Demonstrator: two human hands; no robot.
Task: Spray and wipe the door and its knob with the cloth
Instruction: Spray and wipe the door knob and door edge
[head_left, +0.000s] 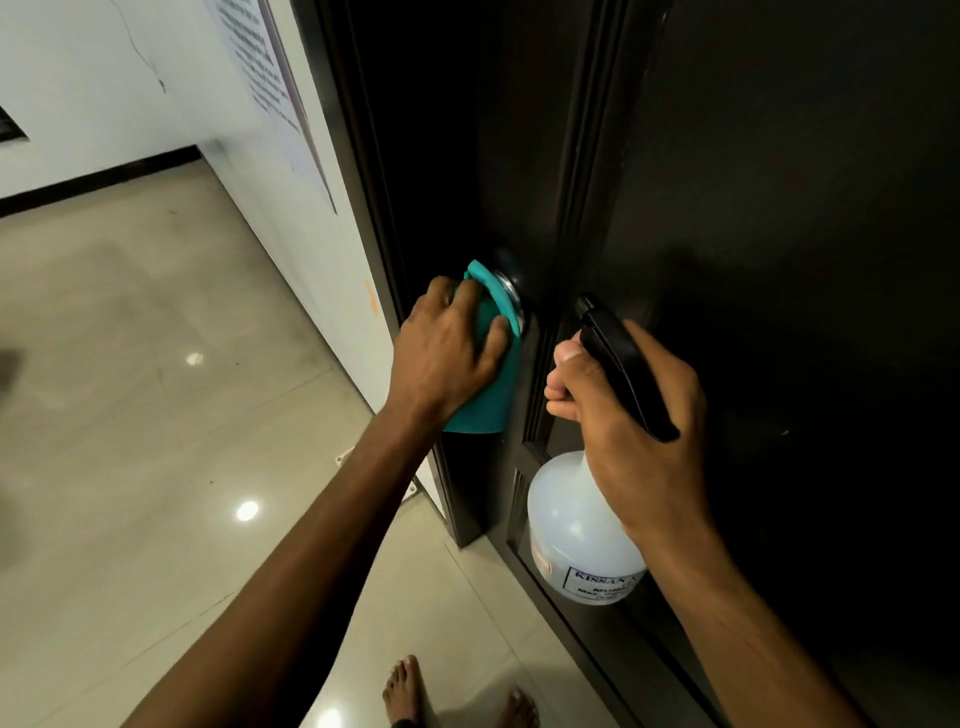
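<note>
A teal, soft, folded cloth (485, 364) is held in the grip of the left hand (447, 348), whose fingers are spread and curled over it, pressing it against the round, shiny metal door knob (509, 291). The knob is mostly covered by the cloth; only a silver arc is seen just above and to the right of the fingertips. A fold of the cloth is wrapped over the knob's upper edge, and the rest hangs below the palm, against the door.

The dark brown, panelled wooden door (779, 208) is seen beyond both hands, filling the right part of the view. Its frame edge is seen just left of the cloth.

A translucent white plastic spray bottle (576, 530) with a black trigger head (623, 364) is gripped by the right hand (634, 421). The fingers are curled round the neck and trigger, and the thumb side is closed over the back of the head. The nozzle points up and away from the grip, toward the door, to the right of the knob. The bottle body hangs below the hand, and a printed label is seen on it, partly hidden by the wrist.

A glossy beige tiled floor (156, 415) is seen below and to the left of the left forearm, and two bare feet (410, 691) are seen at the lower edge. A white wall (78, 78) with a printed paper notice (270, 78) is seen to the left of the door.
</note>
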